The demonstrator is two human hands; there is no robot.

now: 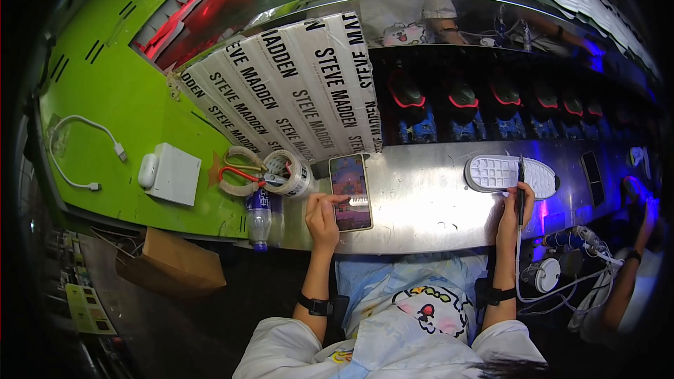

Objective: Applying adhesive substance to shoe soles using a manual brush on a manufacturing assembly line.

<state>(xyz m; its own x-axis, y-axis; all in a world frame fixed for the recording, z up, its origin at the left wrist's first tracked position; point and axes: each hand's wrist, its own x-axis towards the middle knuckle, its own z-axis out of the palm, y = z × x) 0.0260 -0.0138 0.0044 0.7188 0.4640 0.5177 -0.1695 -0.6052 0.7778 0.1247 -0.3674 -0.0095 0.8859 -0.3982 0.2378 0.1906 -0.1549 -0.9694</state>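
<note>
My left hand point(323, 219) rests by a smartphone point(353, 216) lying face up on the metal bench. Its index finger reaches onto the lit, colourful screen, and the other fingers are curled with nothing in them. In my right hand point(511, 216) is a slim black pen-shaped tool point(521, 200), held upright between the fingers. A white cord hangs down from near its lower end. The tool's far tip lies over a white shoe sole point(495, 171) with a grid of square hollows. My right fingers are at the sole's near edge; whether they touch it is unclear.
Behind the phone stands a tall printed carton point(302, 91). Scissors point(242, 177), tape rolls point(298, 181) and a bottle point(260, 223) crowd the left. A white box point(177, 174) and cable point(84, 121) lie on the green surface. Dark shoes point(460, 91) line the back; a co-worker's arm point(632, 267) is right.
</note>
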